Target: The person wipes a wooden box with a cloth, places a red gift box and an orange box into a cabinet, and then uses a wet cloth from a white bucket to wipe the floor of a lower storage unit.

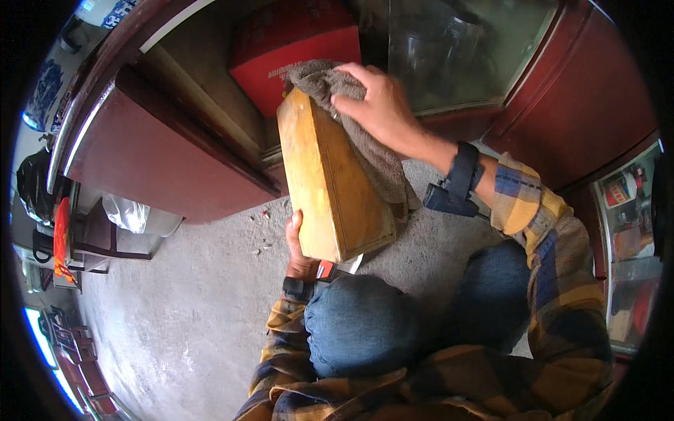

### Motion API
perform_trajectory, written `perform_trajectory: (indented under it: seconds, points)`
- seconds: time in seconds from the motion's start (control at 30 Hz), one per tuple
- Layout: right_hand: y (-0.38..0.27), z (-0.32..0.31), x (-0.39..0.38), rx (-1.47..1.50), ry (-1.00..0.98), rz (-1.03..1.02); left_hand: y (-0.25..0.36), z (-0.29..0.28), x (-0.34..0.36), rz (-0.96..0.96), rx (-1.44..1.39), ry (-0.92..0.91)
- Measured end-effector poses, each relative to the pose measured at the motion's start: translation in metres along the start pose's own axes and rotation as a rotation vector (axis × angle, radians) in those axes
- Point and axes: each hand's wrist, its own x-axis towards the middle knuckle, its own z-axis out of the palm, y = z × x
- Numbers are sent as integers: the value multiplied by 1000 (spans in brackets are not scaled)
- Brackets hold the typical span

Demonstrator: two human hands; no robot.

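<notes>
A: Report the position of the principal item.

B: The yellow box (303, 175) is held at a tilt in the middle of the scene, over the grey floor (189, 302). Its near end lies close to the person's left knee (361, 326); whether the two touch cannot be determined.

A: Condition of the hands?

B: The left hand (296, 242) grips the box at its near left edge; part of that hand is hidden behind the box. The right hand (379, 105) is bent over a brown cloth (375, 161), thumb and fingers closing on it at the far end of the box. The cloth hangs down the box's right side toward its near end. Each wrist carries a dark band.

A: Markings and labels?

B: A red box (298, 59) sits just beyond the yellow box, within the dark red cabinet (579, 91). Pale printed characters run along the lower part of its front, beside the cloth. At the right edge, a container (619, 191) bears a red-and-white label, its print too small to read with confidence.

A: Other observations?

B: On the left, a clear plastic bag (126, 212) is noted. Small fragments (264, 247) lie on the floor, left of the yellow box.
</notes>
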Motion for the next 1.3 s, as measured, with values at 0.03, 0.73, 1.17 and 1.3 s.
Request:
perform_trajectory:
  seconds: [0.03,0.73,1.17,1.3]
  points:
    - [-6,0,-9,50,-40,42,-4,-3,5,13,-1,-4]
    - [-16,-37,-41,369,-83,184,-2,-1,26,-126,-701,-333]
    - [-59,-43,-42,-31,-312,-655,15,0,28,-106,-692,-403]
    - [-5,-36,-11,201,-19,-212,13,6,32,-120,-714,-446]
